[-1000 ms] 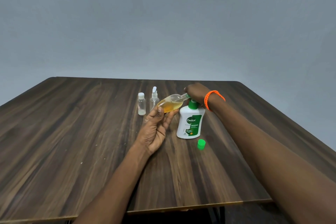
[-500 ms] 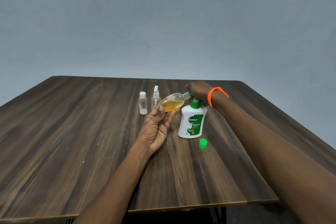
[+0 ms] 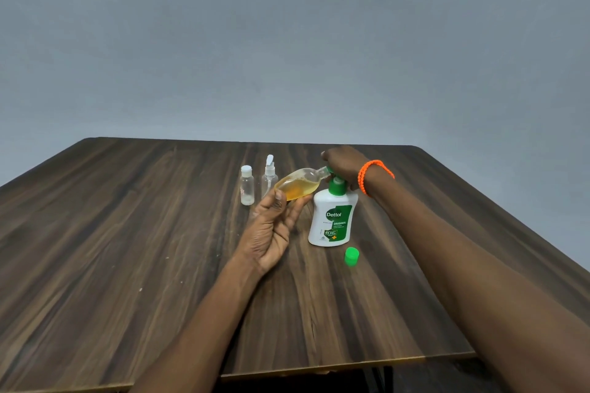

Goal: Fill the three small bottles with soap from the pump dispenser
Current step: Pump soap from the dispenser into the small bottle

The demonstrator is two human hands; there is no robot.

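A white and green pump dispenser point(image 3: 332, 220) stands on the wooden table point(image 3: 127, 249). My right hand point(image 3: 343, 163), with an orange wristband, rests closed over its green pump head. My left hand point(image 3: 271, 230) holds a small clear bottle point(image 3: 298, 183) tilted on its side, its open neck against the pump's nozzle; amber soap fills much of it. Behind it stand two more small clear bottles: one with a white screw cap point(image 3: 246, 185), and one with a white spray top point(image 3: 269, 177), partly hidden by the held bottle.
A loose green cap point(image 3: 351, 256) lies on the table just right of the dispenser's base. The table's front edge runs across the bottom of the view; a plain grey wall stands behind.
The pump head has risen and my right hand with it. The tilted bottle stays at the nozzle. The view has shifted slightly.
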